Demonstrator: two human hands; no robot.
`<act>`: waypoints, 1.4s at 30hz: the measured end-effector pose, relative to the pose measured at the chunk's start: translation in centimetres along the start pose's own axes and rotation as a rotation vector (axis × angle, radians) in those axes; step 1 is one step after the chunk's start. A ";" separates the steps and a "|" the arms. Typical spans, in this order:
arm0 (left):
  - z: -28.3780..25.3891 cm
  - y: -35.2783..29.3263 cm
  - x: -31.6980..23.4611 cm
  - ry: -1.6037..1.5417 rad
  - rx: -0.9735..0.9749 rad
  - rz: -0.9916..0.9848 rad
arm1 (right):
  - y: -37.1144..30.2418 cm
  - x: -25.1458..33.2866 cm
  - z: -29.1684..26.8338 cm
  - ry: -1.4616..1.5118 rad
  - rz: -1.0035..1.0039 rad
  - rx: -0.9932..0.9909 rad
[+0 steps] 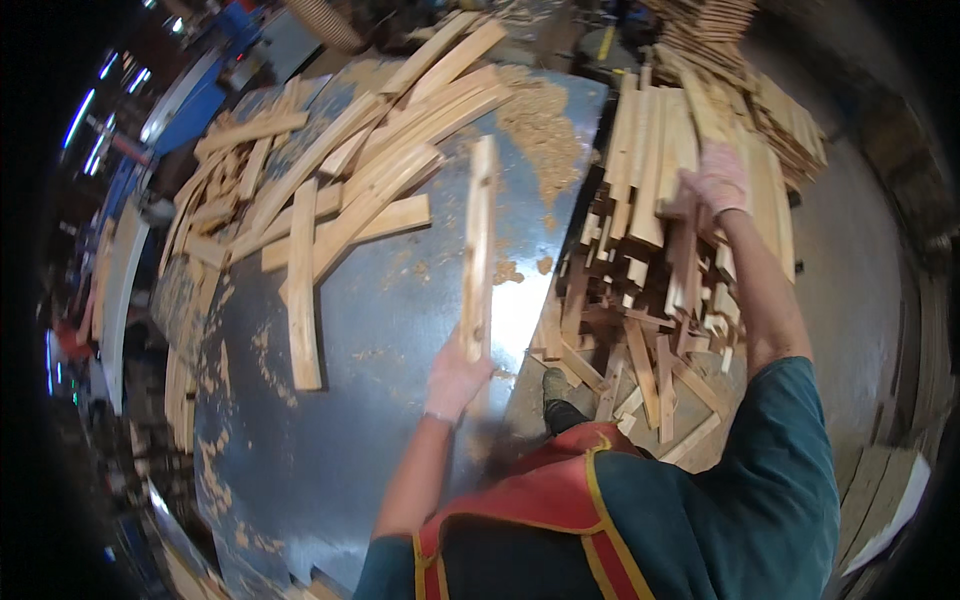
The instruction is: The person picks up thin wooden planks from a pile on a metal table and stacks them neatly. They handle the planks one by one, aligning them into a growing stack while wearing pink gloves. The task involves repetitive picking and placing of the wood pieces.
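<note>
My left hand (459, 378) is closed round the lower end of a narrow wooden board (480, 230), which points away from me over the metal table (400, 310). Out to the right, my right hand (718, 180) reaches over a stack of pale boards (648, 150). Its fingers are closed at the near end of a light wooden plank (704, 105) on top of that stack, and the hand partly covers this end. Both hands look pale pink, as if in thin gloves.
Several loose boards (400, 185) lie crisscrossed on the table's far left, with one strip (303, 300) nearer me. Sawdust (545, 130) covers part of the far right corner. Wood offcuts (640, 370) lie on the floor below the stack, near my shoe (556, 385).
</note>
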State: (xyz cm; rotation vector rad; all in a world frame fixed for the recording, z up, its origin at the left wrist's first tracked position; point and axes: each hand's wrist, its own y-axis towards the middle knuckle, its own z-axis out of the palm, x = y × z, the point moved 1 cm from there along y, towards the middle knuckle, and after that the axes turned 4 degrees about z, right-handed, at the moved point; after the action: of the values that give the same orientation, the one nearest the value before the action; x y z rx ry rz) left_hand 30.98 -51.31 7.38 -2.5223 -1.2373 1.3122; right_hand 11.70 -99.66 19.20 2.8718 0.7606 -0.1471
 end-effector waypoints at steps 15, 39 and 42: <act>1.3 7.9 -1.8 0.240 0.059 -0.186 | -5.2 -7.9 7.4 1.469 0.484 0.263; 1.7 14.4 -11.7 0.422 0.003 -0.078 | 3.9 5.5 8.7 0.073 0.153 0.096; 2.4 15.6 -12.7 0.488 0.018 -0.136 | 4.6 4.0 8.6 0.073 0.189 0.232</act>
State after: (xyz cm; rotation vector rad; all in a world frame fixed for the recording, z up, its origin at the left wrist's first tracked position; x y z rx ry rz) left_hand 35.08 -71.09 8.59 -2.4749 -1.2412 0.6183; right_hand 17.02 -103.21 10.85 3.1654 0.5085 -0.1131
